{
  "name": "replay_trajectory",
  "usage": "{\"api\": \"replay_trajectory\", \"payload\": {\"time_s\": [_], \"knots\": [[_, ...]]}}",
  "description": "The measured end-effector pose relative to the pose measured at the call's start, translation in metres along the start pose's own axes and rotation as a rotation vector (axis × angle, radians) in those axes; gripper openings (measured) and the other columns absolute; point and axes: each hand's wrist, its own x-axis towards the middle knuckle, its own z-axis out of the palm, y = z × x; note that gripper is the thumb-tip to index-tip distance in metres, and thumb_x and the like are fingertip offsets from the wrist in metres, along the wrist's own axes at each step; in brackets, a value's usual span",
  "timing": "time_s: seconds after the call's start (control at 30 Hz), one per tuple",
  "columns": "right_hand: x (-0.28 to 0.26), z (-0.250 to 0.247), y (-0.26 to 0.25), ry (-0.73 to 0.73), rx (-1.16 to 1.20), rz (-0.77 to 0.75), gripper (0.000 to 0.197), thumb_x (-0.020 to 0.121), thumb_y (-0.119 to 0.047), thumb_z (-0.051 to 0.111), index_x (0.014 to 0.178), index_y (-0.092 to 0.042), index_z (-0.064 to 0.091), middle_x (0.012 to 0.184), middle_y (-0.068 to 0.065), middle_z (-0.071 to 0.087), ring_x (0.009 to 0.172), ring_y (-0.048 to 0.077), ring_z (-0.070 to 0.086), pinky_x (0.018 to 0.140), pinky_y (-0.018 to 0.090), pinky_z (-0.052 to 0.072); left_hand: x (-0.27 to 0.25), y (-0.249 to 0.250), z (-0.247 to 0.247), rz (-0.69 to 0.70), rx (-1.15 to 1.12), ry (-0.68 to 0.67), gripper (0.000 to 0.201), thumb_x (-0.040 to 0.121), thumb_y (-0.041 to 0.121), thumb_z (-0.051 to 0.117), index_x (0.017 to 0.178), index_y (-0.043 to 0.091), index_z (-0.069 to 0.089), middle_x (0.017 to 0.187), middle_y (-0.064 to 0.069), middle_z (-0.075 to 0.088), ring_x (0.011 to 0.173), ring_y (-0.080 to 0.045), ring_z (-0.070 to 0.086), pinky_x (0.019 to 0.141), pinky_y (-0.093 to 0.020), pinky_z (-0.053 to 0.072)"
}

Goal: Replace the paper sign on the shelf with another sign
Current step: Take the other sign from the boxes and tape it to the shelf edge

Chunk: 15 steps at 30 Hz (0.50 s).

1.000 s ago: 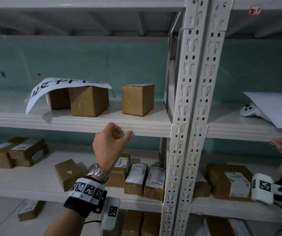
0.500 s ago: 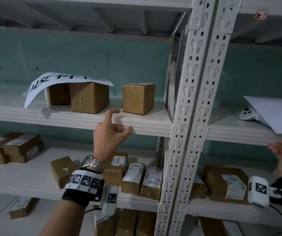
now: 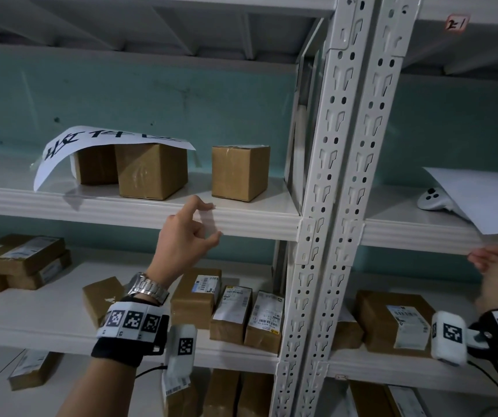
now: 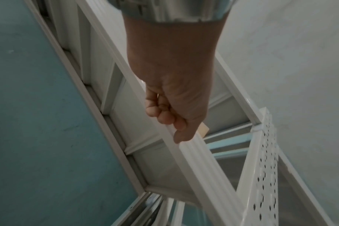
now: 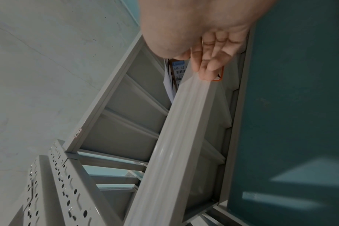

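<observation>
While we are holding a short strip of clear tape point(image 3: 208, 219) stretched between the thumb and forefinger of our left hand point(image 3: 186, 236), right at the front lip of the upper shelf point(image 3: 121, 210), the written paper sign point(image 3: 106, 141) is lying well to the left, draped over two cardboard boxes point(image 3: 151, 170) with its left end drooping toward the shelf. Our right hand point(image 3: 496, 266) is hovering with its fingers spread and holding nothing, just below the shelf edge on the right, where a blank sheet point(image 3: 482, 197) is jutting past the lip over a white controller point(image 3: 432, 200). We are judging the tape to be the main risk: it is thin and almost see-through, so it may be folding onto itself or sticking to our fingertips before reaching paper. We are also watching the draped sign, since any nudge to the boxes could be sliding it off, and the overhanging sheet could be slipping to the floor if our right hand brushes it
</observation>
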Motion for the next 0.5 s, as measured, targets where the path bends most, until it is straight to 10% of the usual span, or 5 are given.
{"api": "replay_trajectory", "payload": {"time_s": [0.2, 0.5], "knots": [[-0.01, 0.005, -0.015, -0.069, 0.009, 0.025, 0.016, 0.092, -0.014, 0.043, 0.081, -0.021, 0.052, 0.047, -0.025, 0.062, 0.053, -0.008, 0.061, 0.06, 0.008, 0.048, 0.006, -0.004, -0.013, -0.031, -0.091, -0.076, 0.033, 0.089, 0.013, 0.079, 0.116, 0.018, 0.061, 0.049, -0.002, 0.059, 0.041, -0.015, 0.054, 0.048, -0.036, 0.053], [0.007, 0.011, -0.002, 0.003, 0.024, 0.05, 0.015, 0.074, -0.029, 0.046, 0.08, -0.024, 0.059, 0.075, -0.007, 0.066, 0.063, 0.001, 0.063, 0.059, 0.011, 0.047, 0.006, 0.004, 0.008, -0.023, -0.089, 0.095, 0.028, 0.088, 0.031, 0.08, 0.102, 0.014, 0.062, 0.056, 0.007, 0.064, 0.041, -0.01, 0.058, 0.041, -0.031, 0.051]]}}
